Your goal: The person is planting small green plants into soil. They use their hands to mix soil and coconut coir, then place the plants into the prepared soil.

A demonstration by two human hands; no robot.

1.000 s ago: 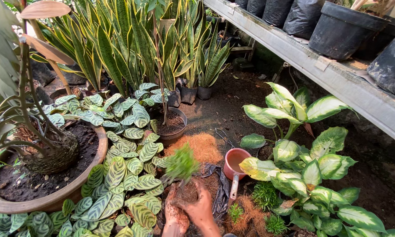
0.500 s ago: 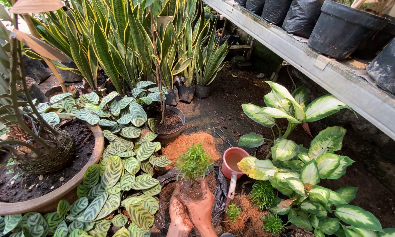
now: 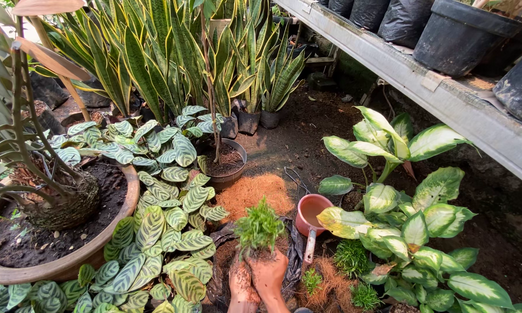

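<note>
Green seedling (image 3: 259, 227) (hands (image 3: 258, 277) cupping).

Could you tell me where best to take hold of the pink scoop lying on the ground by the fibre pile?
Grip the pink scoop by its handle, probably coming from above at the near end. The handle is a narrow, straight bar running toward the person, bare on top, while the cup end is wide and round. The variegated plant's leaves crowd its right side, so the left approach looks freer.
</note>
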